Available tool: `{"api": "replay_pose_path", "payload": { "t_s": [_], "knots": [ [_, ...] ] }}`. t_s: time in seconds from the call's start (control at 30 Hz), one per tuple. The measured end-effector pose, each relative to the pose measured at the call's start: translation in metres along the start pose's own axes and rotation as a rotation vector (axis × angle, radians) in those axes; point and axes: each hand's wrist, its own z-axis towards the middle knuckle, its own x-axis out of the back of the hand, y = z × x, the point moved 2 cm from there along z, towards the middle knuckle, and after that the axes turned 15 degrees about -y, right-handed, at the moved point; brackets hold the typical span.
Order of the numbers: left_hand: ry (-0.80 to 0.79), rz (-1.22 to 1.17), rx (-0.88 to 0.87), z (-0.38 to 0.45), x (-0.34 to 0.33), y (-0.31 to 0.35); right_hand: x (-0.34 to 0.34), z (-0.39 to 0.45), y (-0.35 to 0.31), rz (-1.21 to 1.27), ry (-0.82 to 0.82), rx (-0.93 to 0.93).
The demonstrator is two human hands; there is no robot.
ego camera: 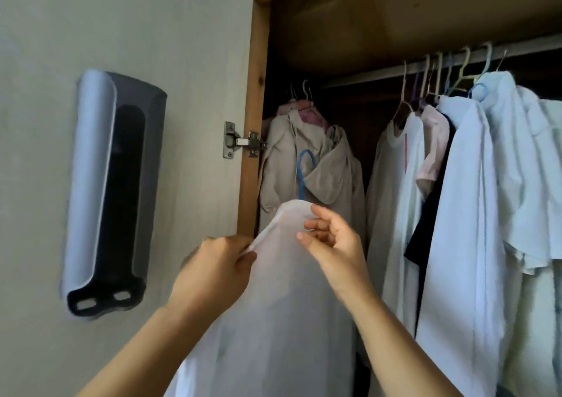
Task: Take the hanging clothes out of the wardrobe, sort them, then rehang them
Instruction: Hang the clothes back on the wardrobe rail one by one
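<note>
A thin white garment hangs in front of me on a blue hanger whose hook rises above it. My left hand pinches the garment's edge on the left shoulder. My right hand is at the right shoulder with fingers loosely curled, touching the cloth near the top. Behind hangs a beige hooded jacket at the wardrobe's left end. Several white and pale shirts hang on the rail to the right.
The open wardrobe door stands at the left, with a grey and black holder fixed on it and a metal hinge at the wooden frame. A gap on the rail lies between the jacket and the shirts.
</note>
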Motion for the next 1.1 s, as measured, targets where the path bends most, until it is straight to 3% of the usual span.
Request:
{"api": "replay_pose_path", "payload": {
  "t_s": [0.33, 0.63, 0.9, 1.1],
  "knots": [
    [0.147, -0.007, -0.027, 0.108, 0.026, 0.053, 0.095, 0.083, 0.043, -0.061, 0.036, 0.091],
    [0.211, -0.009, -0.094, 0.2, 0.04, 0.077, 0.125, 0.131, 0.073, -0.235, 0.126, 0.092],
    [0.288, 0.03, -0.141, 0.276, 0.054, 0.095, 0.147, 0.197, 0.084, -0.434, 0.229, 0.234],
    [0.331, 0.055, -0.124, 0.33, 0.076, 0.105, 0.15, 0.236, 0.101, -0.45, 0.236, 0.255]
  ]
}}
